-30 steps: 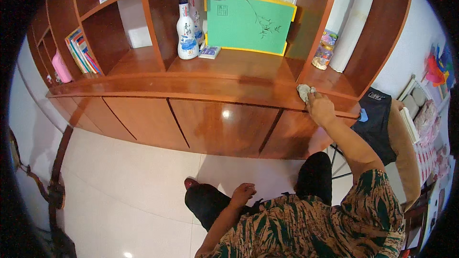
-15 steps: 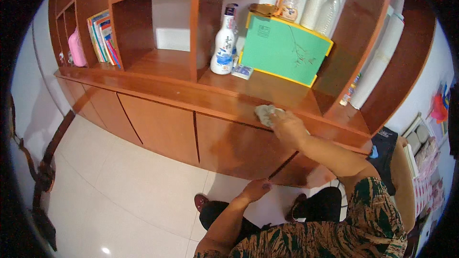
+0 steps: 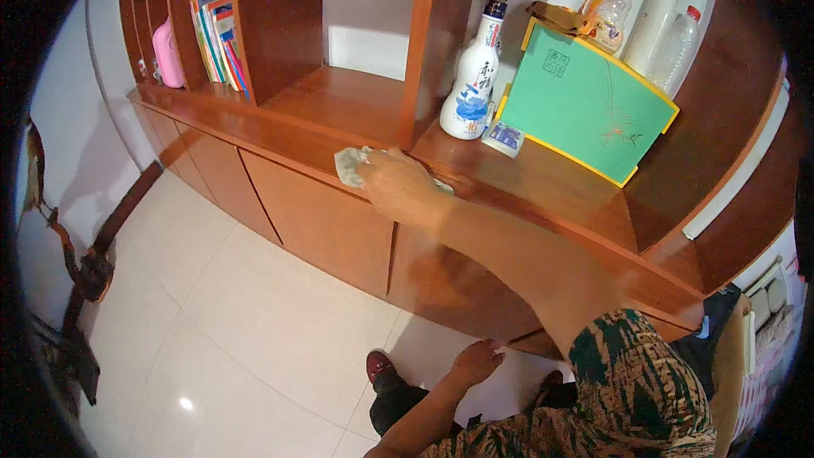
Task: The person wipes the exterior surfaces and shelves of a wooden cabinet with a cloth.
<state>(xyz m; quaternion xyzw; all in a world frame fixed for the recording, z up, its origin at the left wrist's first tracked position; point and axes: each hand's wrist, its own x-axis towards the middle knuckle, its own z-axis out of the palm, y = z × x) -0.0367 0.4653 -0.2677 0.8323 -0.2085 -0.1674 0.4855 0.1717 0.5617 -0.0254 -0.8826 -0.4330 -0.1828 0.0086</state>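
Right hand (image 3: 397, 187) pressed flat, palm down, on a crumpled pale cloth (image 3: 349, 164), fingers closed over it so the rag stays pinned against the wooden ledge (image 3: 280, 131) of the shelf unit; arm stretched far forward, which fits a wiping reach along the front edge. Cloth sits on the ledge just left of the upright divider, part of it poking out past the fingertips. Left hand (image 3: 476, 362) low, fingers spread, resting on the person's own knee, holding nothing, likely bracing the lean. Behind the cloth: white-and-blue bottle (image 3: 471, 85), small blue box (image 3: 504, 137) beside it, green board with yellow edge (image 3: 585, 106) leaning on the back. Books (image 3: 216, 38) and a pink item (image 3: 168, 55) stand in the left bay, well apart.
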